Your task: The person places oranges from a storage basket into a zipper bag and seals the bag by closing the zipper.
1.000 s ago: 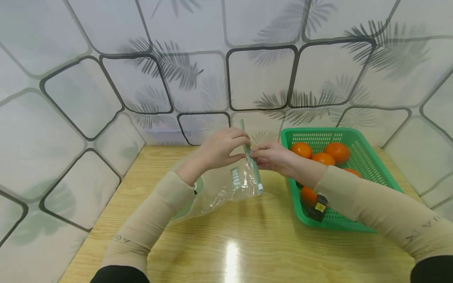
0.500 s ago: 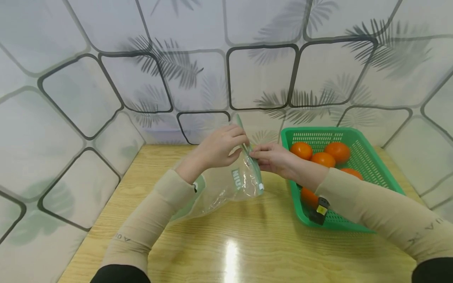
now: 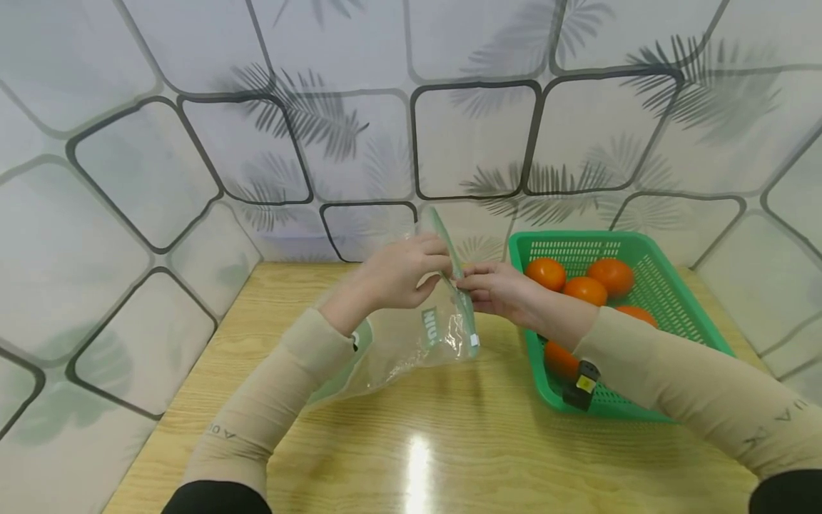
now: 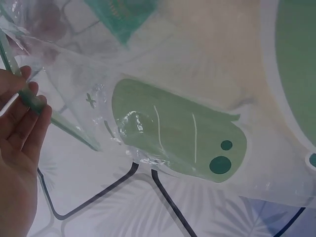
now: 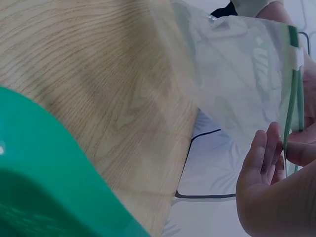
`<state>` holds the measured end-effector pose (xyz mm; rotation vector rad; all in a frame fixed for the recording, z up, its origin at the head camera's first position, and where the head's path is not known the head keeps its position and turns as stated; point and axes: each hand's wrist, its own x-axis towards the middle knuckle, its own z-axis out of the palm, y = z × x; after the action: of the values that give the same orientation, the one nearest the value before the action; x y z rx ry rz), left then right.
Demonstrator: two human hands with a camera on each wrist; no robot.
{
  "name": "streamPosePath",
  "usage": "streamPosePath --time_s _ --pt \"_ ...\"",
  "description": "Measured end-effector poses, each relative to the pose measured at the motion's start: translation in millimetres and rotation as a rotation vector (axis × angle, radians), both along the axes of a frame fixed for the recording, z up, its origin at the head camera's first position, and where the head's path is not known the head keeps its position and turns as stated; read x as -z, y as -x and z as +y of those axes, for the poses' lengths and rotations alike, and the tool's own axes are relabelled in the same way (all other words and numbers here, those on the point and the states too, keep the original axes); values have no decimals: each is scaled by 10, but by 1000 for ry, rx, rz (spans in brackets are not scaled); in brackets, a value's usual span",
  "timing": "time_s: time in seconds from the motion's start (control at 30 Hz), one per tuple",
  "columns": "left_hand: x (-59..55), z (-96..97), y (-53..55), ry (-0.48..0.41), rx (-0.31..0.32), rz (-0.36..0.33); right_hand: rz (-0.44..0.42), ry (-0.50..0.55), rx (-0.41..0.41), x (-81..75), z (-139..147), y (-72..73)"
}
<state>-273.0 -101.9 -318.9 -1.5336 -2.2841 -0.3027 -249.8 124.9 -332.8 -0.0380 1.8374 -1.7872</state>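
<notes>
A clear zip-top bag point(image 3: 401, 335) with pale green prints is held up above the table, its mouth facing right. My left hand point(image 3: 401, 273) pinches the green zip edge point(image 4: 74, 133) between thumb and fingers; in the left wrist view a green leaf-like print point(image 4: 177, 131) shows on the bag. From the other side, my right hand point(image 3: 504, 289) pinches the same edge a little lower. In the right wrist view two green strips of the mouth stand slightly apart near the white slider point(image 5: 296, 58). The slider sits at the zip's near end.
To the right, a green plastic basket point(image 3: 687, 300) holds several orange round fruits point(image 3: 610, 277), partly behind my right forearm. Everything stands on a wooden table point(image 3: 359, 457). A patterned curtain-like wall point(image 3: 475, 143) rises behind and at both sides.
The far end of the zip edge has shifted slightly up and left, and more of the green strip shows above my left hand. Both hands keep their pinch and have barely moved.
</notes>
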Motion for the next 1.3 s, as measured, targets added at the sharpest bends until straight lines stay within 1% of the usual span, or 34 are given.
streamPosePath --time_s 0.1,0.2,0.33,0.4,0.53,0.63,0.8,0.93,1.07,1.3 --pt "-17 -16 4 -41 35 -8 20 -48 -9 3 14 8" --pt "-48 -19 8 -67 65 12 31 -79 0 7 22 20" --pt "-93 -17 10 -70 77 41 27 -87 24 15 47 31" --pt "-112 -15 11 -68 80 41 30 -82 21 15 76 26" --pt "-147 -25 11 -63 66 48 40 -57 20 5 121 2" --pt "-174 -35 10 -71 50 52 51 -43 37 -3 148 -18" --pt "-211 -40 17 -107 31 41 102 -51 69 8 191 -44" --pt "-237 -51 20 -133 30 39 130 -42 82 29 222 -58" --pt "-248 -74 25 -145 25 42 127 -29 65 47 274 -73" --pt "-236 -111 24 -166 6 38 82 6 33 76 372 -93"
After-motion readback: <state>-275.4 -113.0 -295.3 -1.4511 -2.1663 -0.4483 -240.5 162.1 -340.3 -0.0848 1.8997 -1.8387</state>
